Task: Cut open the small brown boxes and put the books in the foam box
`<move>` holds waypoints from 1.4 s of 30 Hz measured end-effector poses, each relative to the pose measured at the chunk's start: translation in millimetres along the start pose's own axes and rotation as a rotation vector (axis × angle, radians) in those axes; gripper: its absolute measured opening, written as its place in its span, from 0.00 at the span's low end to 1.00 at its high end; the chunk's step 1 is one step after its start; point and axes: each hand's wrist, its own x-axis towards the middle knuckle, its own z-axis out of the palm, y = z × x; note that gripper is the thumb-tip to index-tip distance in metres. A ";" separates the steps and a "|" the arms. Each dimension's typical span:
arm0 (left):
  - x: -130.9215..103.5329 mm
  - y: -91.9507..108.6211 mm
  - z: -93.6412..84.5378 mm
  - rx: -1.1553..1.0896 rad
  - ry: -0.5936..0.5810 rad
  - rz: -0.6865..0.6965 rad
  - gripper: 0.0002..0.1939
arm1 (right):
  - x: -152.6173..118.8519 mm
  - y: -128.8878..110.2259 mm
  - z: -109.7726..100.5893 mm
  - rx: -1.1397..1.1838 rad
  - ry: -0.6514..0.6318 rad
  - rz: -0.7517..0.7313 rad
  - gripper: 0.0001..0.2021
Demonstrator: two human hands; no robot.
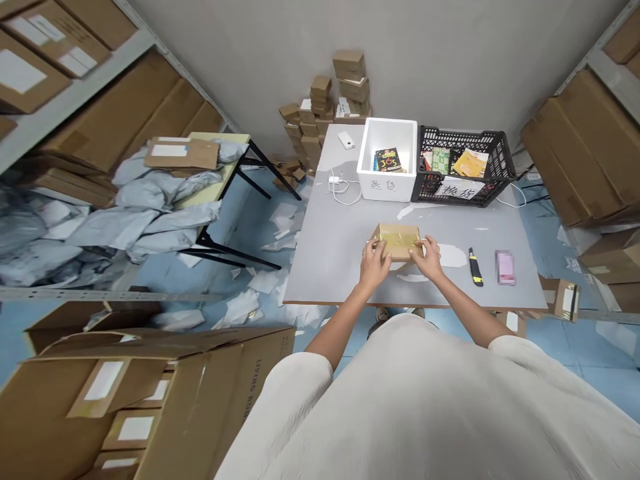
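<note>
A small cardboard box with shiny yellowish tape across it is held just over the front part of the grey table. My left hand grips its left end, thumb and fingers closed on the edge. At the right end, my right hand pinches the box in the same way. To the right of that hand lies a black and yellow utility knife, and beyond it a pink blurred rectangle. Whether the box is sealed underneath is hidden.
Behind the box stand a white foam bin and a black plastic crate with books and packets inside. A white charger with cable lies left. Grey parcels cover a side table; a large open carton stands lower left.
</note>
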 end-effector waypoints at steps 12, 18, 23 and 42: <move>15.8 9.0 27.2 -0.160 -0.020 -0.030 0.28 | -8.5 -2.9 -23.8 0.087 0.018 0.100 0.27; 32.1 47.3 78.8 -0.243 -0.114 0.009 0.28 | -9.7 22.6 -73.6 0.070 0.159 0.160 0.27; 36.5 65.6 104.5 -0.241 -0.151 -0.049 0.28 | -14.0 49.1 -94.2 0.140 0.184 0.169 0.27; 45.8 77.1 67.4 0.012 -0.155 0.101 0.29 | 7.1 14.0 -50.0 0.318 -0.034 -0.024 0.33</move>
